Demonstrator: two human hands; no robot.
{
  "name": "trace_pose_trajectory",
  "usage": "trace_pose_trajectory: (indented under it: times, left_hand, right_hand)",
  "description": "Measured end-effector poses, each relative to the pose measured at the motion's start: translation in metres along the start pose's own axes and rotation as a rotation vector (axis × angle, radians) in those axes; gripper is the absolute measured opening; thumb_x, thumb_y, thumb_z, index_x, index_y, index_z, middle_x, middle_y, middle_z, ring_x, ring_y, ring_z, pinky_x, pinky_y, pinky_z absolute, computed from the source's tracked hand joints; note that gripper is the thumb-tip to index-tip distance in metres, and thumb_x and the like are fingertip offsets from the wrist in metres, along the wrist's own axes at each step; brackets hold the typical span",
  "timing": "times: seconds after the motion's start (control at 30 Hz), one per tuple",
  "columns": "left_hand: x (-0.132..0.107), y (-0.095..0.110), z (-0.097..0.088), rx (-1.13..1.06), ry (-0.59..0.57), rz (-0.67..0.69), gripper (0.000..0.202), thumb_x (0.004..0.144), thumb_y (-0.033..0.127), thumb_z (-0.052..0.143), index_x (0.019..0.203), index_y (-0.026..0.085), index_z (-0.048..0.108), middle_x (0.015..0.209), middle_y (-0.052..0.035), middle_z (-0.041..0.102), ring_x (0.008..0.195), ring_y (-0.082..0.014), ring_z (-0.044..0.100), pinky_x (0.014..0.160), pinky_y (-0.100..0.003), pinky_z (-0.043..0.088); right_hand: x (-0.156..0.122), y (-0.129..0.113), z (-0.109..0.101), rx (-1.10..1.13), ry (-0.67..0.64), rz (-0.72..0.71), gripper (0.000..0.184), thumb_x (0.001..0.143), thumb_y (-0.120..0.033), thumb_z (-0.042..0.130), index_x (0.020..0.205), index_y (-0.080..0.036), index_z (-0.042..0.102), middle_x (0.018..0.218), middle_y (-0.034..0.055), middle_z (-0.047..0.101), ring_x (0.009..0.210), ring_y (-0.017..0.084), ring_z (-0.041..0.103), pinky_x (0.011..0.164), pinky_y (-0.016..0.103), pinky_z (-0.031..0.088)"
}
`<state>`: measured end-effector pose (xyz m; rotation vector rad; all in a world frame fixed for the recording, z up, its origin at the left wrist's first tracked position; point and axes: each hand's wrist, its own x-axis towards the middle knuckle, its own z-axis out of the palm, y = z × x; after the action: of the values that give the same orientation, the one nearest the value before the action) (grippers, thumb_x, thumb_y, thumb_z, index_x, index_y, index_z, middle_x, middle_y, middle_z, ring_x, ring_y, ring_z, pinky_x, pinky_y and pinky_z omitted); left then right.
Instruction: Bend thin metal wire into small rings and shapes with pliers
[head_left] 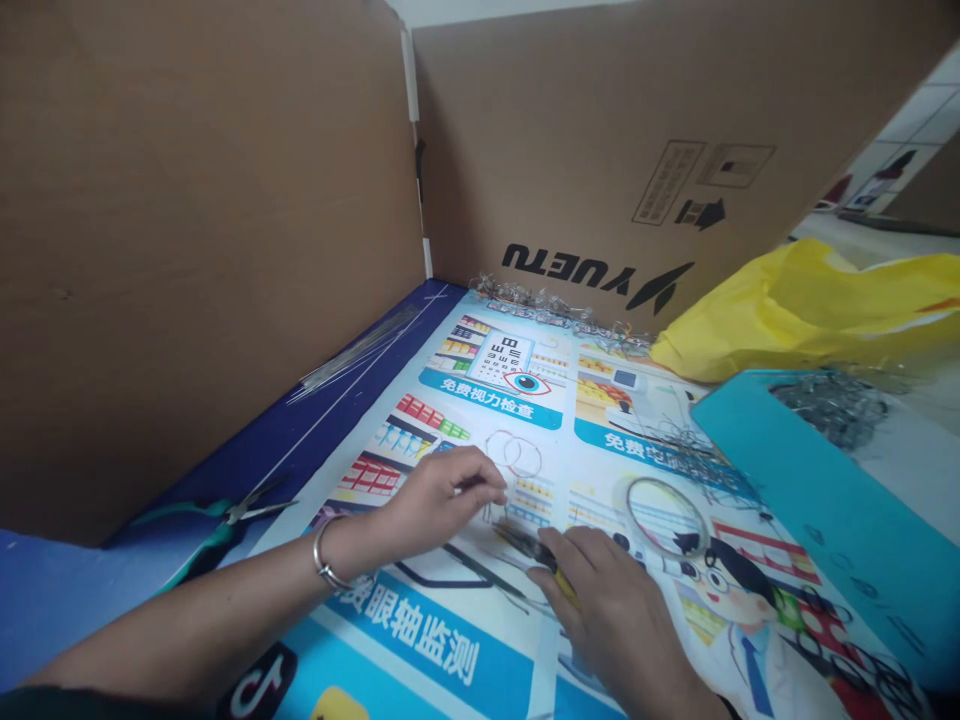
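Hands meet in the middle of the head view, over a printed poster that covers the bench. The thing being worked is a pair of wire loops, 2 thin rings side by side, lying flat on the poster. Every place below is told from them.

The work looks like shaping fine wire. I judge it goes best if the pinch stays close to the rings so they cannot twist. The tool should also bite only the stem, with light pressure, since wire this thin would kink easily.

The left hand lies just below and left of the wire loops, with its fingers drawn into a tight pinch. The tips touch the rings' lower edge and seem to grip the stem there, though the wire is too fine to be sure. A bracelet circles that wrist.

The right hand sits below and right of the loops, clenched around yellow-handled pliers. Their dark nose points up-left and ends just short of the rings.

A clear round lens lies to the right of the loops, and green-handled pliers lie well to the left. Straight wires rest up-left beside a cardboard wall. Far to the upper right are a yellow bag and a tangle of wire pieces.
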<state>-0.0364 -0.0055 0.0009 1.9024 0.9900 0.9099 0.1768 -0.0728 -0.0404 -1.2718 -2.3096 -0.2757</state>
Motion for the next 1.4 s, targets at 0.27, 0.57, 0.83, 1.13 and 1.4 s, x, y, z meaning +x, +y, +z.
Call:
trace_pose_trajectory:
  times: [0.27,0.57,0.83,1.13,1.4]
  left_hand:
    - [0.016,-0.027,-0.025,0.107,-0.050,-0.289,0.008,0.078,0.019,0.051,0.075,0.018,0.059,0.063,0.0023,0.060,0.059,-0.0111,0.054,0.056,-0.021,0.038]
    - [0.013,-0.023,-0.020,0.332,-0.280,-0.158,0.019,0.079,0.016,0.046,0.077,0.018,0.065,0.074,-0.0008,0.067,0.071,-0.0153,0.059,0.063,-0.022,0.039]
    - [0.021,-0.024,-0.054,0.690,-0.164,-0.127,0.021,0.084,0.019,0.043,0.080,0.018,0.063,0.081,-0.0043,0.067,0.073,-0.0166,0.059,0.063,-0.025,0.037]
    - [0.018,-0.031,-0.068,0.857,-0.322,-0.168,0.014,0.076,0.019,0.048,0.073,0.019,0.061,0.075,-0.0030,0.066,0.070,-0.0173,0.059,0.057,-0.025,0.034]
    - [0.016,-0.019,-0.053,1.033,-0.371,-0.208,0.026,0.086,0.019,0.038,0.077,0.016,0.061,0.079,-0.0122,0.068,0.068,-0.0238,0.062,0.057,-0.029,0.038]
  right_hand:
    - [-0.004,0.001,0.006,0.073,0.041,0.062,0.028,0.092,-0.036,0.043,0.099,-0.018,0.063,0.084,0.0081,0.063,0.077,0.021,0.061,0.067,0.033,0.050]
    - [-0.006,0.003,0.010,0.110,0.010,0.080,0.022,0.090,-0.033,0.047,0.100,-0.019,0.060,0.086,0.0079,0.062,0.078,0.021,0.060,0.067,0.034,0.051]
    - [-0.008,0.005,0.013,0.100,0.036,0.073,0.025,0.090,-0.036,0.045,0.099,-0.019,0.061,0.086,0.0075,0.064,0.076,0.021,0.062,0.065,0.033,0.052]
    - [-0.011,0.010,0.020,0.069,0.060,0.049,0.027,0.090,-0.039,0.046,0.099,-0.020,0.063,0.086,0.0071,0.065,0.077,0.020,0.063,0.065,0.031,0.052]
    - [-0.011,0.010,0.018,0.054,0.059,0.044,0.026,0.089,-0.038,0.047,0.099,-0.020,0.062,0.086,0.0070,0.065,0.077,0.020,0.063,0.065,0.031,0.052]
